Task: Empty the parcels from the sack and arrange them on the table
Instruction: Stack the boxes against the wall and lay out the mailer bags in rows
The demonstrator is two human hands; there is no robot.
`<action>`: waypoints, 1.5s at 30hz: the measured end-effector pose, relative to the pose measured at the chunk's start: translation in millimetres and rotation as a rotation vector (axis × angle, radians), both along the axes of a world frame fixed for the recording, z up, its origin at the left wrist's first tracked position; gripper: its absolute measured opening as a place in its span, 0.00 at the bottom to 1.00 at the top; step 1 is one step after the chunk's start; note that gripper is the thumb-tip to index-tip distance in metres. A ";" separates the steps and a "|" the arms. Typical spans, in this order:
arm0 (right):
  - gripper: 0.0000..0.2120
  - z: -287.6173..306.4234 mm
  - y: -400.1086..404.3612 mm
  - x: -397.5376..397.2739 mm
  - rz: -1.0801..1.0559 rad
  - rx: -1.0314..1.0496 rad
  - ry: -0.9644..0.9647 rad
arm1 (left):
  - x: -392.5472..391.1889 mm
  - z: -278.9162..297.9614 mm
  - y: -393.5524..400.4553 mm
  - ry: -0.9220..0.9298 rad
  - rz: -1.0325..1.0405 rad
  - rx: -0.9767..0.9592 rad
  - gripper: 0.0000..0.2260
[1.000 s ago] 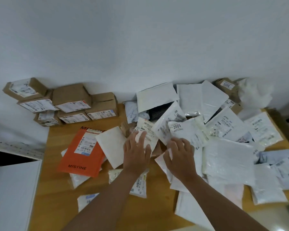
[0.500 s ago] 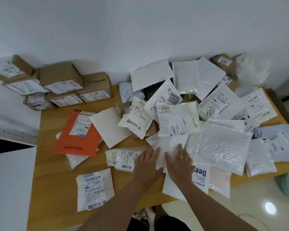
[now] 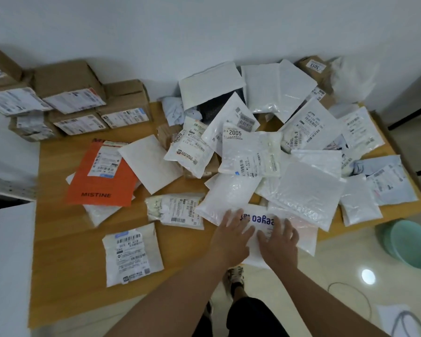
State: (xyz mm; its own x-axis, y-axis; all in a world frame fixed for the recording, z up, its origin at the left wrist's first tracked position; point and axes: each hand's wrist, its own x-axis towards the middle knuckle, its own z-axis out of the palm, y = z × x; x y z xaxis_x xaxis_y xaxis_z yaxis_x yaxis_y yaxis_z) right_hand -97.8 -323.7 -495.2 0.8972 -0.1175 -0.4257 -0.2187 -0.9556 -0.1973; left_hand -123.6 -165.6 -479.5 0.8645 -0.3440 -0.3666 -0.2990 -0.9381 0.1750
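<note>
Many white mailer parcels lie heaped on the wooden table (image 3: 66,288), thickest at the middle and right. My left hand (image 3: 231,233) and my right hand (image 3: 278,239) lie flat, fingers spread, side by side on a white parcel with blue lettering (image 3: 258,220) at the table's front edge. A plain white parcel (image 3: 226,198) overlaps its far left corner. An orange MISTINE parcel (image 3: 105,181) lies to the left. A labelled white parcel (image 3: 133,254) sits alone near the front left. No sack is in view.
Several brown cardboard boxes (image 3: 71,93) are stacked against the wall at the back left. A crumpled white bag (image 3: 353,79) sits at the back right corner. A green basin (image 3: 408,242) and a cable (image 3: 350,300) lie on the floor to the right.
Both hands drew back from the pile's middle to the front edge, dragging the lower parcel; its blue lettering now shows between them. The view has tipped downward.
</note>
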 end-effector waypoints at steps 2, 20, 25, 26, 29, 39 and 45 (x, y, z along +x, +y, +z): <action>0.34 2.8 -0.4 0.7 0.067 -0.058 0.007 | -6.9 0.3 3.2 0.005 0.073 0.001 0.24; 0.49 -2.3 -80.8 115.6 0.620 -0.137 -0.064 | -4.7 -14.8 -24.5 0.086 0.294 0.153 0.49; 0.48 -1.6 -83.9 122.4 0.647 -0.129 0.030 | -8.2 -16.3 -11.6 0.092 0.371 0.189 0.45; 0.48 -1.4 -84.5 122.8 0.645 -0.109 0.017 | -9.4 -16.5 -8.6 0.094 0.399 0.181 0.46; 0.52 0.5 -81.0 121.4 0.633 -0.059 -0.090 | -16.7 -16.7 1.6 0.105 0.457 0.169 0.50; 0.36 14.8 -23.2 93.5 1.111 0.137 -0.321 | -61.2 -10.3 16.3 0.087 0.606 0.153 0.41; 0.33 3.4 -2.1 76.4 1.185 0.187 -0.392 | -94.3 -3.3 37.7 0.002 0.945 0.138 0.47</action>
State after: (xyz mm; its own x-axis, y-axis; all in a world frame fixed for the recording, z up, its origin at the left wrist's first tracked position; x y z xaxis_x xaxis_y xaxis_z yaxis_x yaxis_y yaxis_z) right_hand -21.5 -325.9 -491.7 0.4797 0.8769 -0.0309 0.8550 -0.4750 -0.2082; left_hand -217.9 -127.9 -482.8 0.7620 0.5423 -0.3540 0.5929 -0.8041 0.0446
